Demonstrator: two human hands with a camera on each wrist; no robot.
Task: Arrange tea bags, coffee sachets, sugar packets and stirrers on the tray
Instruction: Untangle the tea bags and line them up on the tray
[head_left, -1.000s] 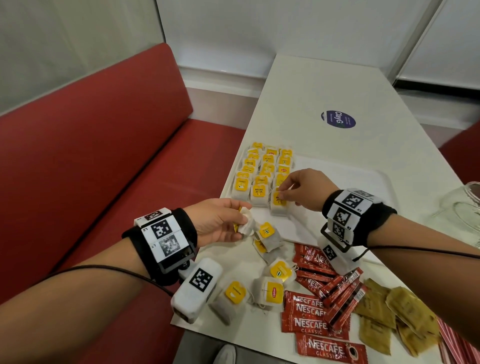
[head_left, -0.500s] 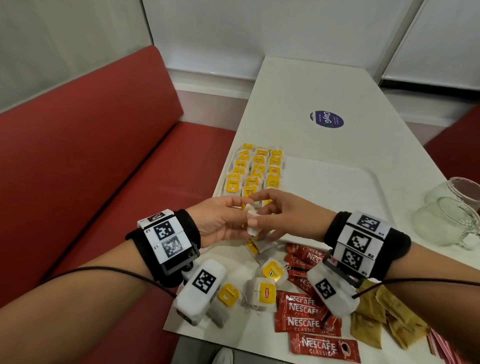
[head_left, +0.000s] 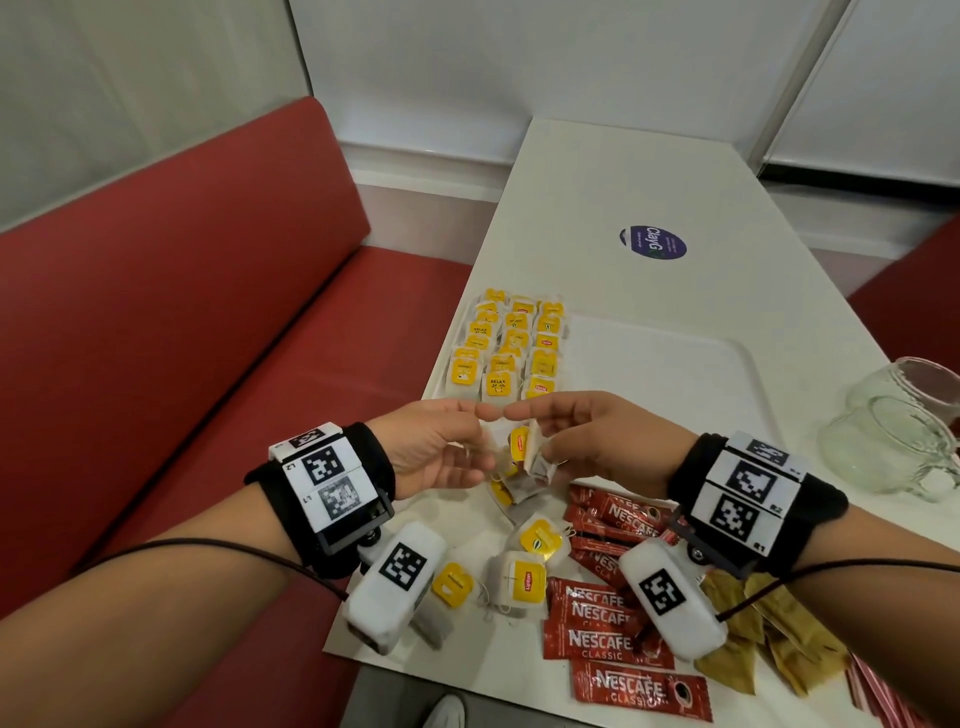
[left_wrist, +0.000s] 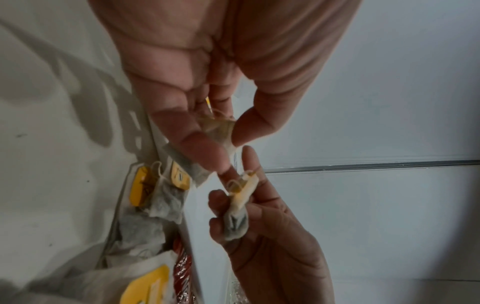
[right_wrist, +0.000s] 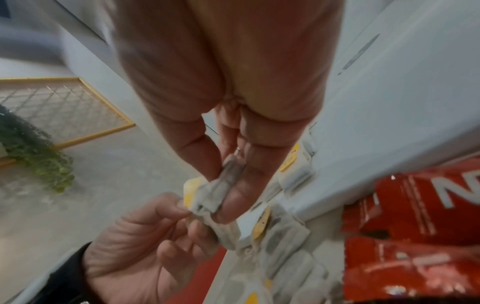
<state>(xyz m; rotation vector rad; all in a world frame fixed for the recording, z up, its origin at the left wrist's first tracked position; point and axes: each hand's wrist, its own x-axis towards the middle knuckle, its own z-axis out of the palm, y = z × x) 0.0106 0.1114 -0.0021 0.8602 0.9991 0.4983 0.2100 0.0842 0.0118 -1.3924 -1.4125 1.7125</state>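
Observation:
My two hands meet above the near edge of the white tray (head_left: 727, 349). My right hand (head_left: 530, 436) pinches a tea bag (head_left: 536, 460) with a yellow tag between thumb and fingers; the same tea bag (right_wrist: 221, 191) shows in the right wrist view. My left hand (head_left: 480, 441) pinches another tea bag (left_wrist: 220, 129) between thumb and fingertips. Three rows of tea bags (head_left: 514, 343) lie on the tray's left part. Loose tea bags (head_left: 524, 577) lie on the table under my hands.
Red Nescafe sachets (head_left: 608, 639), brown sugar packets (head_left: 779, 649) and striped stirrers (head_left: 878, 701) lie near the table's front edge. Glass mugs (head_left: 904, 431) stand at the right. A red bench (head_left: 182, 338) runs along the left of the table.
My right hand left the tea bag rows on the tray and came back to my left hand. It now holds a tea bag there, fingertips nearly touching the left hand's.

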